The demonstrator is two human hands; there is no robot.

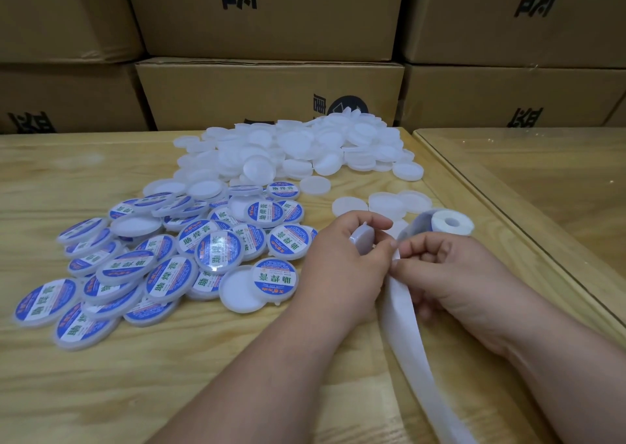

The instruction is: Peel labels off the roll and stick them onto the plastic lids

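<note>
My left hand (345, 267) grips a white plastic lid (361, 243) on edge between thumb and fingers. My right hand (447, 274) pinches the white backing strip (403, 325) where it leaves the label roll (450, 224), which stands just beyond my right fingers. The strip trails toward me off the table's front edge. A heap of plain white lids (298, 152) lies at the back. A heap of lids with blue labels (152, 260) lies at the left. Whether a label is on the held lid is hidden.
The wooden table (101, 392) carries everything. Three loose plain lids (382, 203) lie just past my hands. A second glass-topped table (542, 179) adjoins on the right. Stacked cardboard boxes (271, 91) wall off the back.
</note>
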